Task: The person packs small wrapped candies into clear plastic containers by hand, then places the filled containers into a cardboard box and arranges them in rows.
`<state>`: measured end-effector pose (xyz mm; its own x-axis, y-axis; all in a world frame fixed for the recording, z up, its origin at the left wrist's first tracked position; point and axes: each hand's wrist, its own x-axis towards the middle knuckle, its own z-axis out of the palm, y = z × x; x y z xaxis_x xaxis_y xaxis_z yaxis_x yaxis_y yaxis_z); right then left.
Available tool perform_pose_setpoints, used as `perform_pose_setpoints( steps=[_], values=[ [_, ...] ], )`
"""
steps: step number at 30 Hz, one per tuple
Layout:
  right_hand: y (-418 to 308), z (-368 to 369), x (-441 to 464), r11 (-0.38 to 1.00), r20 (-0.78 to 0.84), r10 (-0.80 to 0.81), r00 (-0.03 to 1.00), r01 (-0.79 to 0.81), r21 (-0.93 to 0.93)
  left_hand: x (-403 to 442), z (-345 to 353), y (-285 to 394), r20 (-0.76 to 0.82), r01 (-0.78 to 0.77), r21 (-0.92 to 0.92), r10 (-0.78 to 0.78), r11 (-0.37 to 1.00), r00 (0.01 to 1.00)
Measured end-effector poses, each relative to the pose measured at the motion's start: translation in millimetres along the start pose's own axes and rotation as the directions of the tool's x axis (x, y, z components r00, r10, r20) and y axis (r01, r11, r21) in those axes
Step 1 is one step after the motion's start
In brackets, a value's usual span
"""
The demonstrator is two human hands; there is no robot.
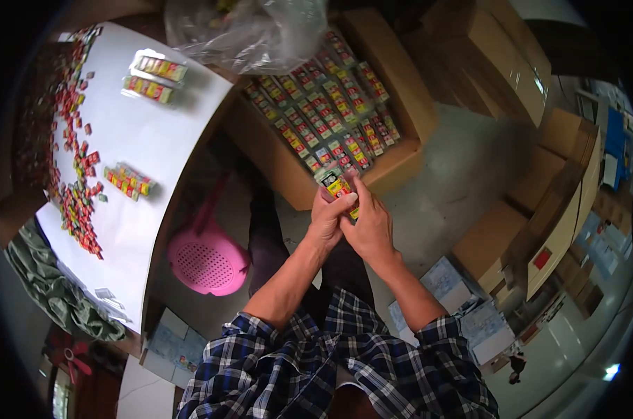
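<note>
Both hands are closed around a clear pack of small colourful pieces, red, yellow, black and white. My left hand grips its left side, with the thumb across its lower part. On the other side, my right hand holds the lower right edge. They hold it just over the near edge of an open cardboard box. Inside that box, several rows of similar packs lie side by side. A crumpled clear plastic bag hangs over the box's far left corner.
On the left, a white table bears loose red and green pieces and more packs. A pink perforated plastic stool stands beside it. Cardboard cartons are stacked at right.
</note>
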<state>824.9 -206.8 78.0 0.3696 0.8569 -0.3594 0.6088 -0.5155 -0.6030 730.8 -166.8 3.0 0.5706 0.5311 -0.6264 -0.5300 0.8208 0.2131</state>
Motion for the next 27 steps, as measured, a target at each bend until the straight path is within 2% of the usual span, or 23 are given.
perform_pose_setpoints(
  steps=[2, 6, 9, 17, 21, 25, 27],
  values=[
    [19.1, 3.2, 0.7, 0.999, -0.016, 0.049, 0.999, -0.048, 0.024, 10.1, -4.3, -17.4, 0.004, 0.051, -0.006, -0.051, 0.999, 0.999],
    [52.8, 9.5, 13.1, 0.995, -0.120, 0.092, 0.989, -0.086, 0.049, 32.1, 9.1, -26.0, 0.013, 0.047, 0.053, -0.048, 0.997, 0.999],
    [75.1, 9.1, 20.5, 0.999, -0.130, 0.041, 0.991, -0.041, 0.003, 46.7, 18.2, -26.7, 0.045, 0.077, 0.180, -0.086, 0.981, 0.995],
    [104.0, 16.1, 41.7, 0.998, -0.201, 0.044, 0.979, -0.035, 0.047, 82.5, 3.5, -39.2, 0.125, 0.115, 0.198, -0.141, 0.973, 0.982],
    [107.3, 22.3, 52.8, 0.996, -0.192, 0.086, 0.978, -0.087, -0.001, 97.0, 0.9, -41.9, 0.074, 0.140, 0.220, -0.159, 0.966, 0.984],
    [117.2, 22.2, 64.3, 0.999, -0.247, 0.035, 0.968, -0.031, 0.023, 110.8, 2.6, -44.4, 0.106, 0.136, 0.255, -0.168, 0.957, 0.980],
    [124.4, 21.1, 70.1, 0.998, -0.226, 0.059, 0.972, -0.054, 0.027, 118.2, 1.6, -44.2, 0.108, 0.142, 0.243, -0.172, 0.960, 0.979]
  ],
)
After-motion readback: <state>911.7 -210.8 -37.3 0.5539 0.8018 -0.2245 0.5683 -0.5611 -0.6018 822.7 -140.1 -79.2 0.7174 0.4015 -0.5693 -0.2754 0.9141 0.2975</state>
